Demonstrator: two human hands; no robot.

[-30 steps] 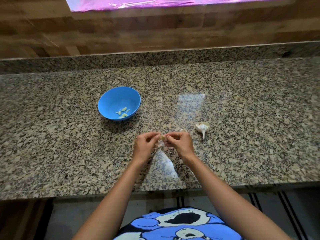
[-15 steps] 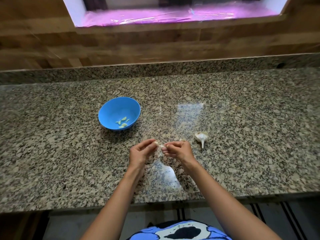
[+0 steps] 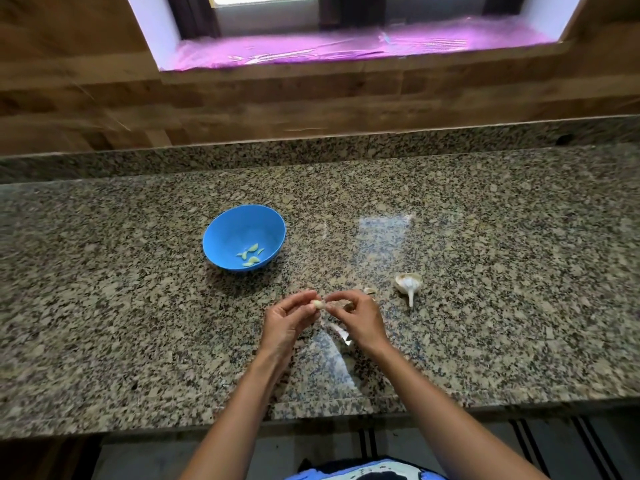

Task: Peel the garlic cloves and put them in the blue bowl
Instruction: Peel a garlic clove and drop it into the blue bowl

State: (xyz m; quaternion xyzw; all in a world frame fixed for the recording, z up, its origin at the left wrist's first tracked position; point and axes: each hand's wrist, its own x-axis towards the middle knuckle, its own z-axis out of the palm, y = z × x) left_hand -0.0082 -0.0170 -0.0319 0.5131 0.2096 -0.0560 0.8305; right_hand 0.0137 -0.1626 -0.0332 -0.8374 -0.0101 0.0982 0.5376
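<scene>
A pale garlic clove [image 3: 318, 304] is pinched between the fingertips of my left hand [image 3: 287, 320] above the granite counter. My right hand [image 3: 358, 317] meets it from the right, its fingers pinching at the clove's skin. The blue bowl [image 3: 221, 233] stands on the counter to the upper left of my hands, with several peeled cloves [image 3: 250, 255] lying in its bottom. The rest of the garlic bulb [image 3: 409, 284], white with its stem pointing toward me, lies to the right of my right hand.
A loose bit of garlic [image 3: 370, 291] lies just beyond my right hand, and a strip of papery skin [image 3: 341, 332] lies beneath my wrists. The counter's front edge [image 3: 311, 415] runs below my forearms. A wooden wall and a window sill rise behind the counter.
The camera has tilted up, so the counter and hands sit lower in view. My left hand's fingers have opened out a little, and the clove now shows more plainly between the two hands.
</scene>
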